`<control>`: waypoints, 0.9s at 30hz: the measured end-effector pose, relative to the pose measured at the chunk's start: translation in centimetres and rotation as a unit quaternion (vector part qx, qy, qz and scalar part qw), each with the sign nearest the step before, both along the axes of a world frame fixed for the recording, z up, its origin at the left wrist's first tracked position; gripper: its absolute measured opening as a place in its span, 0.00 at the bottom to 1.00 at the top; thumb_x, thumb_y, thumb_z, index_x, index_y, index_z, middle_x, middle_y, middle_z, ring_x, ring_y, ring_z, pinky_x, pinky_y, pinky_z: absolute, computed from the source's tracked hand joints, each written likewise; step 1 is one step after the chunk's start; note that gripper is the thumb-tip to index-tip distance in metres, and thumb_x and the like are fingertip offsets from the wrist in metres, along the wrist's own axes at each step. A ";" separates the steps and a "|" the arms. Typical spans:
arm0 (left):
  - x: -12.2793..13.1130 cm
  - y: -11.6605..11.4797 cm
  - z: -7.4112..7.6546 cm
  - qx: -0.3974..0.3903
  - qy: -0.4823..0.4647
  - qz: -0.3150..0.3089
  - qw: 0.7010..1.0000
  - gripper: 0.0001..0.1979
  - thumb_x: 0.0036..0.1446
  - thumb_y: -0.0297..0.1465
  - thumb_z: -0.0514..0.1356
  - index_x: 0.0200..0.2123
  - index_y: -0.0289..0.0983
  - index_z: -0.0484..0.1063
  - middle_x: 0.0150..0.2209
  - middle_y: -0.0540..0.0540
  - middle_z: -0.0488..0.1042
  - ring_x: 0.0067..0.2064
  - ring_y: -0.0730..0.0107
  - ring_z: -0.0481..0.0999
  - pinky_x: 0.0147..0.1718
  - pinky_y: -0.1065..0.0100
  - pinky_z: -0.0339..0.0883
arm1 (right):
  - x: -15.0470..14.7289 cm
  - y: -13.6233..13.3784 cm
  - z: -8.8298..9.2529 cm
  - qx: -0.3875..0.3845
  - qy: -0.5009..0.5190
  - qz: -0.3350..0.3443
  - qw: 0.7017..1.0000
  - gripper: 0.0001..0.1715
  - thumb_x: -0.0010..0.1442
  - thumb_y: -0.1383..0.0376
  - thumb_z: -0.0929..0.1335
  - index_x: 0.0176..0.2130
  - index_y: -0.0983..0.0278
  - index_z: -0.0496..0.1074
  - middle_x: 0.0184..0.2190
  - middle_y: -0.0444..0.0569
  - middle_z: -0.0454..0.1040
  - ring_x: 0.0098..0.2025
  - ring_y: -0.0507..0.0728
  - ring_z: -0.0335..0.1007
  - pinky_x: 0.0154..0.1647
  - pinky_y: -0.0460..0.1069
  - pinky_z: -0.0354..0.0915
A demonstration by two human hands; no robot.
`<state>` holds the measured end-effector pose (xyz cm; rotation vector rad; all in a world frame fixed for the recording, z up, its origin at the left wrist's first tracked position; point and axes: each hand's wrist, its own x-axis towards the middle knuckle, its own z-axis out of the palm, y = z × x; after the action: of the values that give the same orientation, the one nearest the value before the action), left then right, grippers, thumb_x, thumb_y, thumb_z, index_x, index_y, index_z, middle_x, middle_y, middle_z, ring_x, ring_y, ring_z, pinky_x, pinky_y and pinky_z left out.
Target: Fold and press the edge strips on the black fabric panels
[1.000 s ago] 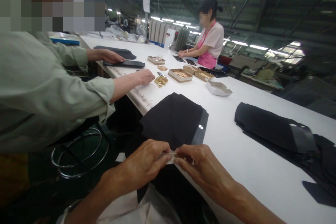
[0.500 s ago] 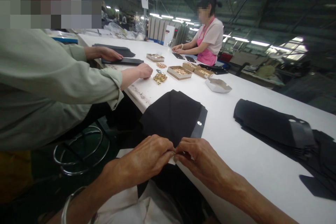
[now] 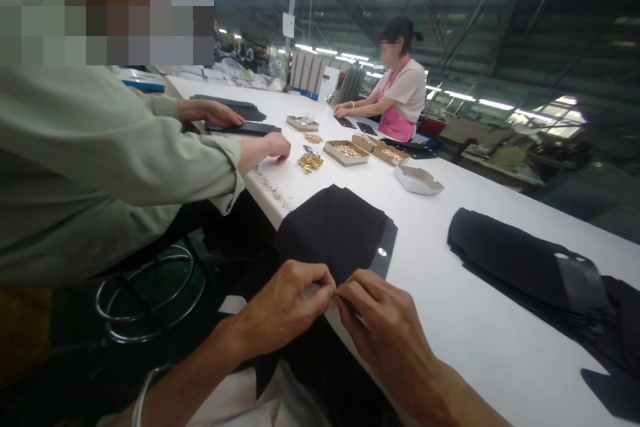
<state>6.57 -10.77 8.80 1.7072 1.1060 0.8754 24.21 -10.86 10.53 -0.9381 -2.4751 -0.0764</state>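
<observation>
My left hand [image 3: 293, 303] and my right hand [image 3: 377, 313] meet fingertip to fingertip just over the table's near edge. Both are closed in a pinch. Whatever sits between the fingertips is too small and too covered to name. Right behind them a black sheet piece [image 3: 335, 227] lies on the white table [image 3: 415, 233], partly hanging over its edge. A smooth strip with a small round white spot [image 3: 382, 252] runs along its right side. A bracelet [image 3: 145, 390] circles my left wrist.
Folded black pieces [image 3: 510, 253] lie at the right. Beyond the sheet are a gold pile of small parts [image 3: 310, 161], cardboard boxes [image 3: 346, 152] of small parts and a white tray [image 3: 419, 180]. A green-sleeved co-worker's hand [image 3: 277, 145] reaches in from the left; another person [image 3: 400, 80] works farther back.
The whole view has tilted slightly, so the table scene sits lower. My hands stay pinched together at nearly the same place. The green-sleeved co-worker's near hand still hovers by the gold parts.
</observation>
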 end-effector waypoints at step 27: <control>2.3 0.7 -1.1 -0.170 -0.382 0.064 0.906 0.20 0.48 0.45 0.67 0.30 0.33 0.69 0.25 0.53 0.65 0.26 0.81 0.59 0.25 0.75 0.52 | -0.5 1.3 0.9 -0.298 0.339 -0.119 0.884 0.12 0.59 0.58 0.69 0.31 0.63 0.79 0.27 0.46 0.74 0.31 0.54 0.67 0.31 0.48 0.60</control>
<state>8.88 -10.02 7.69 0.8687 0.7624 1.2081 23.73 -9.56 11.47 -1.2399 -1.7224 0.8346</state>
